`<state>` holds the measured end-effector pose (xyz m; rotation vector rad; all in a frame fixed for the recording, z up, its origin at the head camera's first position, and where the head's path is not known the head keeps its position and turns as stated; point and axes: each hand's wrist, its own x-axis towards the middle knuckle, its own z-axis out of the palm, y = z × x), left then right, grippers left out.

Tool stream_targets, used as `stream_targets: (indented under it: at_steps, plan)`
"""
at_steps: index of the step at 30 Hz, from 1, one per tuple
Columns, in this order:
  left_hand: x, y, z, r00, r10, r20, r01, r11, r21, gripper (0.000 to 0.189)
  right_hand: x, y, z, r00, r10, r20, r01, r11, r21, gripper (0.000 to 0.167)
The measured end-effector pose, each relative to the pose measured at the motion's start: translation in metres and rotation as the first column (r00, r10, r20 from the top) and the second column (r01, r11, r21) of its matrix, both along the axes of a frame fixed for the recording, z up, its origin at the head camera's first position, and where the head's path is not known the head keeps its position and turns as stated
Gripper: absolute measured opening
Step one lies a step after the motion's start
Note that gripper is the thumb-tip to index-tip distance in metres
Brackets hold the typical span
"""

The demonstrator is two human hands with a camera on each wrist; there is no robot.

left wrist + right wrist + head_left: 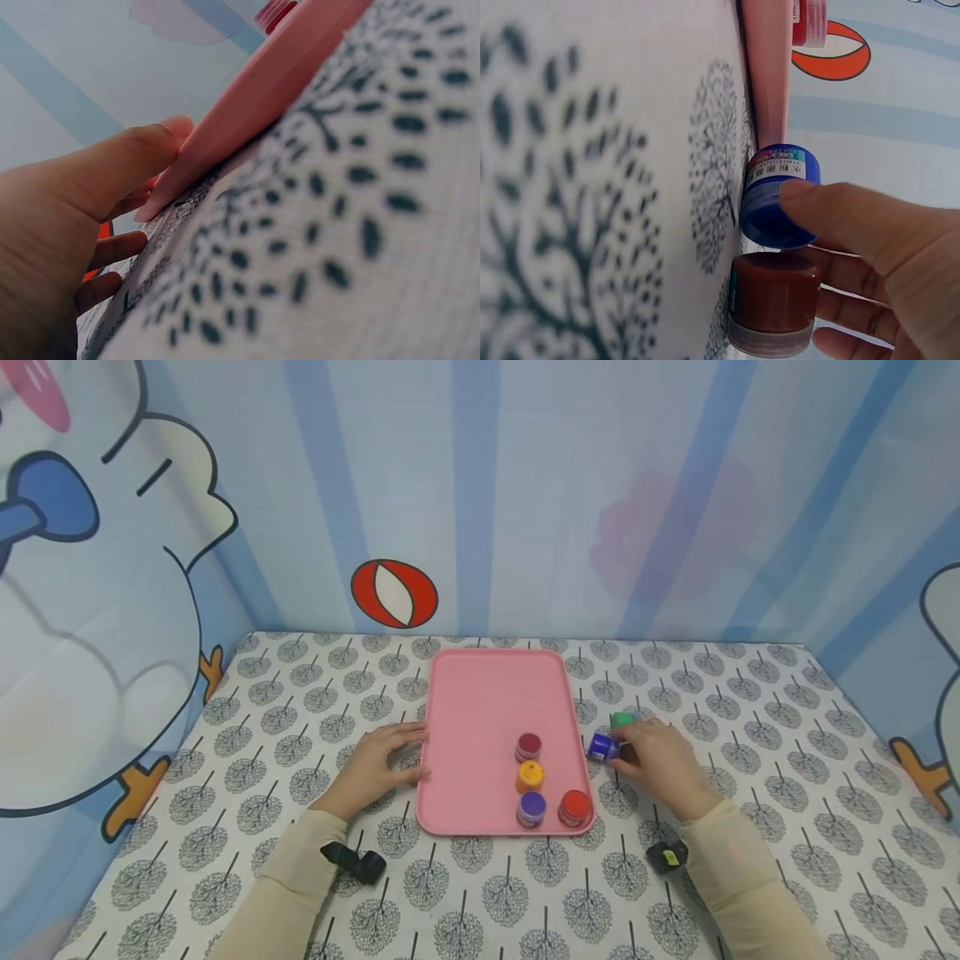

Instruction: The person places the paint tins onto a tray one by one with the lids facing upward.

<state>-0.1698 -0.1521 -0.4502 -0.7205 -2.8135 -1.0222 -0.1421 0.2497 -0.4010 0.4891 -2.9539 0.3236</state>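
Note:
My right hand (663, 764) pinches a blue paint jar (602, 747), thumb on its near side, just right of the tray. That blue jar (780, 196) is on its side in the right wrist view. A brown paint jar (774, 302) lies beside it near my fingers; my hand hides it in the head view. Behind my fingertips a green jar (623, 720) shows in part. My left hand (378, 762) rests at the left edge of the pink tray (480, 702), fingers spread loosely. Its thumb touches the tray's side in the left wrist view.
On the tray, a dark red jar (528, 747), an orange jar (530, 776) and a purple jar (532, 808) form a column. A red jar (575, 807) stands at the near right corner. A tree-patterned cloth (322, 727) covers the table, with a printed curtain (540, 527) behind.

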Motion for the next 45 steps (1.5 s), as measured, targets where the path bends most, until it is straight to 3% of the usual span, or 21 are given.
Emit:
stream_targets:
  at_steps: [18,38,45]
  plan:
    - [0.0017,0.0001,0.0003,1.000,0.006,-0.004,-0.006,1.000,0.010,0.059,-0.0025,0.0007,-0.0079,1.000,0.003,-0.027,-0.003,1.000,0.006,0.046]
    - [0.0004,0.0000,0.0003,1.000,-0.002,0.003,0.001,1.000,0.017,0.060,0.0002,-0.0032,-0.0019,0.985,0.049,-0.165,-0.053,0.998,-0.020,0.037]
    - [0.0001,-0.0001,0.0000,1.000,0.000,0.002,0.000,1.000,0.015,0.060,0.0019,-0.0066,0.0020,0.984,0.058,-0.168,-0.065,0.997,-0.034,0.038]
